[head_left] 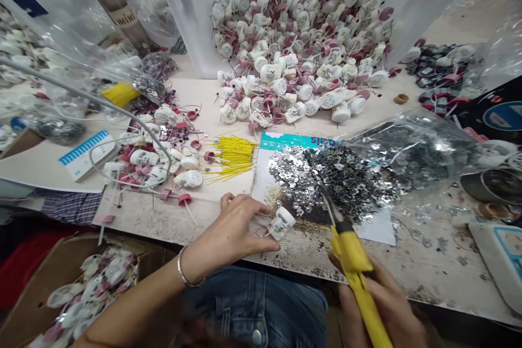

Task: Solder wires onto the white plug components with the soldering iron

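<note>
My left hand (234, 228), with a silver bracelet at the wrist, has its thumb and forefinger around a small white plastic housing (283, 222) with thin wires, near the table's front edge. In my right hand (381, 296) is a yellow electric screwdriver (354, 261) with a dark collar. Its metal shaft slants up and left into a heap of small dark metal pieces (346, 179); the tip's exact contact is hard to see. Beside that heap lie shiny silver metal plates (291, 171), both on a white and teal sheet (281, 140).
A large pile of white and pink housings (285, 60) spills from a bin at the back. Yellow wires (235, 155) lie left of the sheet. A clear bag of metal pieces (424, 147) rests right. A cardboard box (28, 310) of housings stands lower left; a curved grey cable (81, 89) crosses the left.
</note>
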{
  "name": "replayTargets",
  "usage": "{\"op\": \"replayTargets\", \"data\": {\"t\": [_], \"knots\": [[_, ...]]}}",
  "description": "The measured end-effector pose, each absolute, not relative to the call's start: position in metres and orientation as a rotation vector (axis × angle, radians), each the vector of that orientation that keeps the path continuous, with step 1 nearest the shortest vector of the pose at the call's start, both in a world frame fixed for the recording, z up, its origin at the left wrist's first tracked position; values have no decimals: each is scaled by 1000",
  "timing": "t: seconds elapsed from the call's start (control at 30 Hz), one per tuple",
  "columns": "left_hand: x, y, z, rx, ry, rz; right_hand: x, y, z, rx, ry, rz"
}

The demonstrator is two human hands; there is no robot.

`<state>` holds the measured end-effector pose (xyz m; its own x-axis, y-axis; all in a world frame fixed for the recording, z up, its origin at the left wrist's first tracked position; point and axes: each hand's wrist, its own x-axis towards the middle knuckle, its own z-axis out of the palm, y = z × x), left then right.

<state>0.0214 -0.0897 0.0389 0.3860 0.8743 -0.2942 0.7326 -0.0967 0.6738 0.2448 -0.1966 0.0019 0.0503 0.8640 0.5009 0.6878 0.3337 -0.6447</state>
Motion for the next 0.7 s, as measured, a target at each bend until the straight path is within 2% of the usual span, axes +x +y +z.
{"op": "replayTargets", "data": {"t": [0.07,0.23,0.47,0.7], "knots": [[19,-91,41,1902,1368,277,227,-177,-6,-1307,-1522,205],[21,-94,38,1962,1325,270,197,-136,-27,-1216,-1628,244],[19,-82,23,1841,1317,349,193,-146,-27,-1194,-1644,208],[34,-72,20,2124,1492,45,215,-179,-15,-1248,-1494,289]]}}
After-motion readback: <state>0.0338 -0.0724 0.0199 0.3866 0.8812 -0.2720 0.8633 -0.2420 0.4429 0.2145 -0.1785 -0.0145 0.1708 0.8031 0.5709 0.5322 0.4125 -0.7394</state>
